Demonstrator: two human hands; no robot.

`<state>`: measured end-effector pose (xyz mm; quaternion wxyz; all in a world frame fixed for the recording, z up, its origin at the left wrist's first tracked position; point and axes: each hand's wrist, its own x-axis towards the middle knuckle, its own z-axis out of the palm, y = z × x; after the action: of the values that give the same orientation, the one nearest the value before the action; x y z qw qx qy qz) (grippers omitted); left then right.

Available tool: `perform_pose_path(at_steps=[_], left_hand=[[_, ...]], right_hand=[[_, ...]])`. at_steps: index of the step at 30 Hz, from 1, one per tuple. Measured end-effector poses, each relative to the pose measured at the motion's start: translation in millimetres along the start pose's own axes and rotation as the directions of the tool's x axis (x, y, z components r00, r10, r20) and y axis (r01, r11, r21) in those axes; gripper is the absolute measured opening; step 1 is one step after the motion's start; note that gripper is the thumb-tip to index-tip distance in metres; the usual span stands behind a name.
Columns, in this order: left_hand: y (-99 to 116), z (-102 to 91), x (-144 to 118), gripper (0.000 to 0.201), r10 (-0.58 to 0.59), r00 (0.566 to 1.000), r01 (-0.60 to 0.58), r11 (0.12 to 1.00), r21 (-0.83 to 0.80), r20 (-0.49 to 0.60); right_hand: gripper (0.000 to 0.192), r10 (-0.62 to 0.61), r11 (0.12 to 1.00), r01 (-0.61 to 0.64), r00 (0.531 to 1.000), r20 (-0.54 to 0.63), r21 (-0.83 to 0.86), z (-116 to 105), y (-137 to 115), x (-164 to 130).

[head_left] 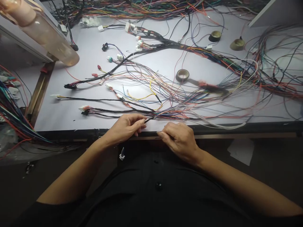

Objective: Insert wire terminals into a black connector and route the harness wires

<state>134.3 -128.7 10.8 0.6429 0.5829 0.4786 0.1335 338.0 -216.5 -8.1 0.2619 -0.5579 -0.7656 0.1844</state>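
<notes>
My left hand [129,127] pinches a thin wire bundle [149,119], partly wrapped in black, at the table's front edge. Below that hand hangs a small white connector [121,154] on short wires; the hand hides whether it belongs to the same bundle. My right hand [181,138] is curled closed just to the right, apart from the left one. Whatever its fingers hold, if anything, is hidden. Behind both hands lie loose wires [175,115] and black-wrapped branches [106,110], ending at the left in a white connector [82,107] and a black connector [85,112].
A thick taped harness [175,45] crosses the back of the white table [78,121]. Tape rolls lie at the middle [182,75] and back right [215,36]. A bottle [52,41] stands at the left, near more wires [14,107]. Tangled wires [279,69] cover the right.
</notes>
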Motion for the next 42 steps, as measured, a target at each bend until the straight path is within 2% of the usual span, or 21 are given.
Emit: perform_pose_path(at_steps=[4,7,11,14,16,18,20,22,23,25,29,32,35,42], left_hand=[[-1.3,4.4,-3.7,0.029,0.039,0.999,-0.041,0.997,0.061,0.032],[-3.2,10.0,-4.3,0.026,0.08,0.997,-0.08,0.997,0.006,0.019],[-6.4,14.8,-4.9,0.023,0.165,0.986,-0.164,0.985,0.051,-0.006],[-9.8,17.0,-6.0,0.02,0.282,0.958,-0.271,0.948,0.166,-0.046],[-12.0,18.6,-6.9,0.019,0.344,0.937,-0.32,0.918,0.233,-0.067],[-13.8,20.6,-7.9,0.02,0.376,0.923,-0.341,0.897,0.28,-0.082],[-15.0,22.8,-8.6,0.021,0.401,0.912,-0.357,0.881,0.31,-0.09],[-15.7,25.0,-9.0,0.02,0.432,0.896,-0.38,0.864,0.329,-0.099],[-15.8,26.0,-9.2,0.019,0.449,0.887,-0.393,0.855,0.338,-0.104],[-16.1,27.7,-9.6,0.019,0.486,0.866,-0.421,0.833,0.359,-0.114],[-18.0,29.5,-10.4,0.02,0.565,0.818,-0.478,0.774,0.415,-0.112],[-20.7,29.6,-10.8,0.02,0.587,0.802,-0.492,0.752,0.439,-0.108],[-21.8,29.6,-10.9,0.02,0.588,0.801,-0.488,0.75,0.447,-0.113],[-19.0,30.1,-10.2,0.019,0.6,0.789,-0.499,0.751,0.433,-0.133]], right_hand=[[0.027,0.174,0.957,-0.201,0.974,0.142,0.207,-5.3,-2.0,-2.7],[0.023,0.322,0.844,-0.381,0.923,0.211,0.378,-8.3,-2.7,5.7],[0.015,0.408,0.73,-0.478,0.878,0.25,0.489,-12.0,-1.0,15.8],[0.02,0.39,0.779,-0.464,0.885,0.252,0.422,-14.0,0.0,17.8],[0.032,0.361,0.852,-0.407,0.912,0.193,0.329,-14.7,0.6,18.4],[0.036,0.359,0.872,-0.39,0.921,0.154,0.296,-14.5,1.4,19.6],[0.032,0.412,0.798,-0.457,0.89,0.197,0.392,-13.4,1.9,21.6],[0.033,0.46,0.65,-0.557,0.83,0.316,0.517,-11.8,1.7,23.9],[0.036,0.464,0.582,-0.595,0.803,0.374,0.555,-11.1,1.2,25.1],[0.04,0.455,0.502,-0.642,0.766,0.454,0.579,-9.6,-0.4,27.4],[0.039,0.484,0.365,-0.669,0.73,0.482,0.647,-7.6,-3.3,30.4],[0.036,0.47,0.249,-0.685,0.704,0.533,0.685,-7.1,-3.1,30.1],[0.033,0.446,0.169,-0.703,0.68,0.582,0.691,-6.5,-1.6,28.5],[0.028,0.453,0.066,-0.695,0.66,0.599,0.716,-3.3,0.2,28.8]])
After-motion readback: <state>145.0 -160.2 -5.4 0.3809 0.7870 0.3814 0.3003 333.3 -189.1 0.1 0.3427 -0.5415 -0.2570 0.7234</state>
